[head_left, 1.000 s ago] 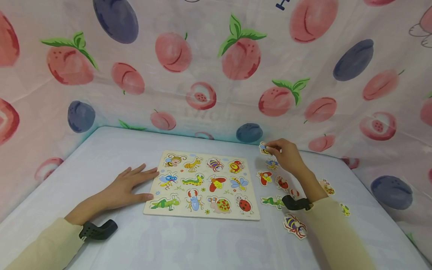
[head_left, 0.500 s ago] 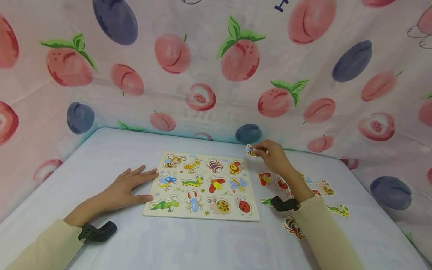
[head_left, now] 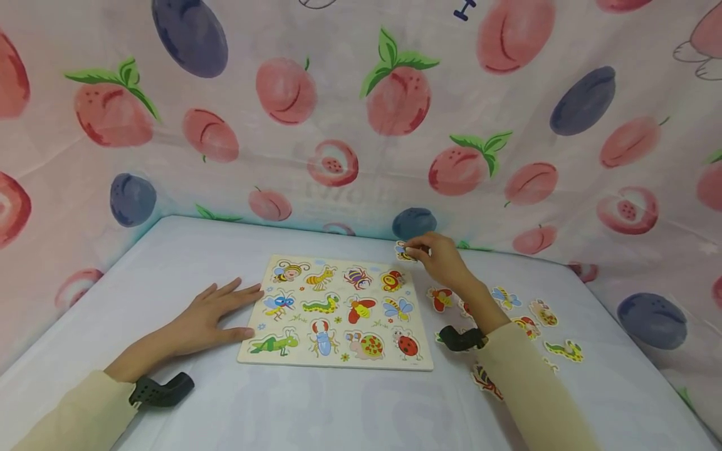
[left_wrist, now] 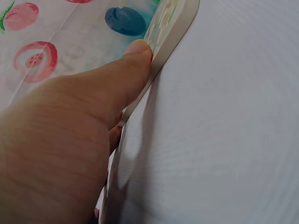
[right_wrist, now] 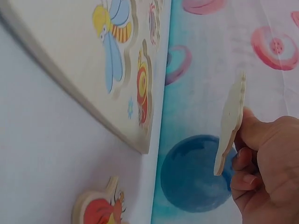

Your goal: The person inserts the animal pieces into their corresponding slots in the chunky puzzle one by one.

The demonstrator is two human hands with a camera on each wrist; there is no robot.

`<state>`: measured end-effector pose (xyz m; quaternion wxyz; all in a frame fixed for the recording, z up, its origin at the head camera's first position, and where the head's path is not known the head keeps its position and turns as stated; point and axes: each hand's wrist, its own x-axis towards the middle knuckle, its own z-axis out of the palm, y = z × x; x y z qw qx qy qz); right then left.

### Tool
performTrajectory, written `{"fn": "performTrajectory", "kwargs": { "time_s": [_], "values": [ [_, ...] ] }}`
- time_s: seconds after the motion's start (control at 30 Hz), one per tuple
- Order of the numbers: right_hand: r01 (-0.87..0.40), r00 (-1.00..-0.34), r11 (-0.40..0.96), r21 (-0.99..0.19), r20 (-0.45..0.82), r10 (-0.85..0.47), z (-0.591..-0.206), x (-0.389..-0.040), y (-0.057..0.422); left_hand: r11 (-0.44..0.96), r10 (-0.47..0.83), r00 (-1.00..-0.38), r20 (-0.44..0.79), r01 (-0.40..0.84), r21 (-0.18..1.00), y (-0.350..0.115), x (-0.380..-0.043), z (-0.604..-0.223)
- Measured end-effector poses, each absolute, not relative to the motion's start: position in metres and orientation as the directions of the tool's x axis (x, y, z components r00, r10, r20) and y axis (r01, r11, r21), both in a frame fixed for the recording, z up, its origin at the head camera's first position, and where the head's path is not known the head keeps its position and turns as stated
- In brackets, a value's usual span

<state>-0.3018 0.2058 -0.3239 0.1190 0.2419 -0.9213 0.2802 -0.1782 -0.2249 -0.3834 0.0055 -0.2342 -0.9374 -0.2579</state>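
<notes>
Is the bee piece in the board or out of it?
Out: the right hand pinches the bee piece, and the right wrist view shows a gap between it and the board.

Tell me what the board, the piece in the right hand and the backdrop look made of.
Board: likely wood or fibreboard, matte, given its thick, pale edge.
Piece: probably the same; its back looks plain, pale and matte.
Backdrop: thin fabric or plastic sheet, unclear which; fruit-printed, visibly creased.
</notes>
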Motion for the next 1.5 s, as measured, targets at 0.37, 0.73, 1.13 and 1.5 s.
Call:
{"fn": "performTrajectory", "kwargs": {
  "time_s": [0.37, 0.73, 1.13, 1.5],
  "values": [
    [-0.545, -0.836, 0.707, -0.45, 0.351, -0.422, -0.326, -0.299, 0.19, 0.753, 0.44, -0.888, 0.132, 0.445, 0.484, -0.225, -0.177, -0.385],
    [-0.583, -0.81, 0.697, -0.418, 0.358, -0.464, -0.323, -0.298, 0.169, 0.754, 0.44, -0.888, 0.133, 0.446, 0.482, -0.227, -0.176, -0.386],
    [-0.609, -0.793, 0.668, -0.428, 0.357, -0.494, -0.329, -0.298, 0.146, 0.751, 0.445, -0.885, 0.136, 0.452, 0.481, -0.227, -0.176, -0.386],
    [-0.658, -0.753, 0.638, -0.4, 0.358, -0.553, -0.326, -0.296, 0.118, 0.752, 0.447, -0.884, 0.139, 0.456, 0.476, -0.227, -0.178, -0.387]
  ]
}}
